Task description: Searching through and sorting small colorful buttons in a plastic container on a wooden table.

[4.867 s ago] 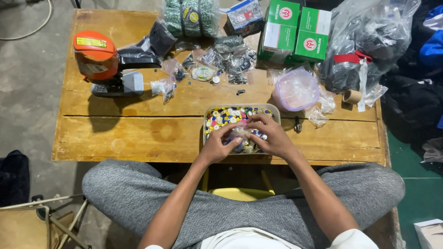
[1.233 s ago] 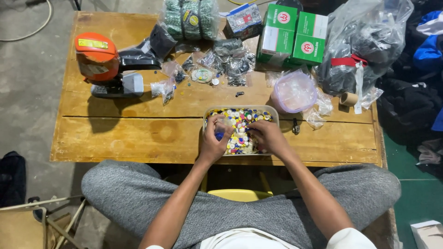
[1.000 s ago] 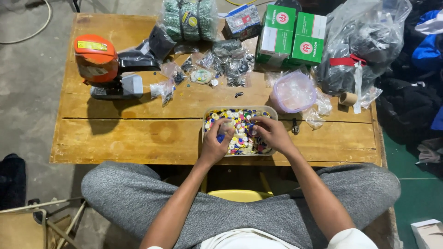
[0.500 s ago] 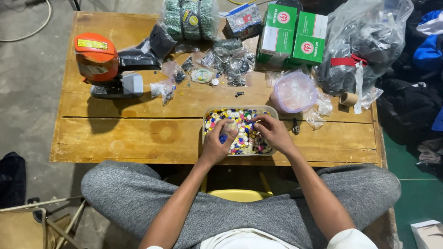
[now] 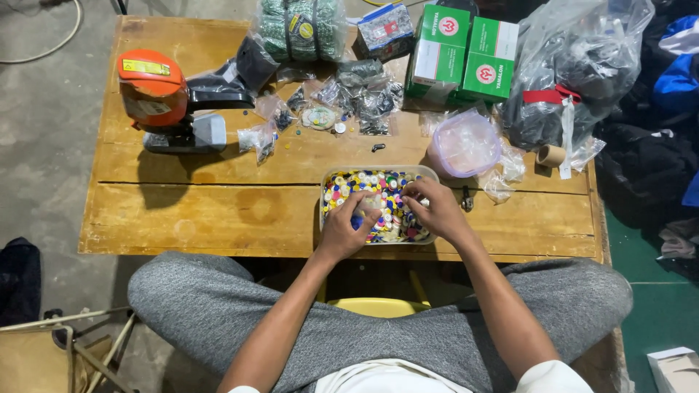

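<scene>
With both hands, left hand (image 5: pixel 348 231) and right hand (image 5: pixel 435 211), curled loosely among the coloured buttons (image 5: pixel 378 191), whatever is pinched cannot be told, so pieces are best lifted singly and kept over the clear tray (image 5: pixel 431 175), away from its 6 o'clock rim at the tabletop (image 5: pixel 218 218) edge.

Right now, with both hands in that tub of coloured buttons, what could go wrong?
1. The tub sits close to the near edge of the table; a pull from the left hand or right hand might tip it into the lap.
2. The buttons look heaped near the rim, so stirring could flick some out.
3. The clear bags lie just right of the tub; an elbow swing may drag them off.
</scene>
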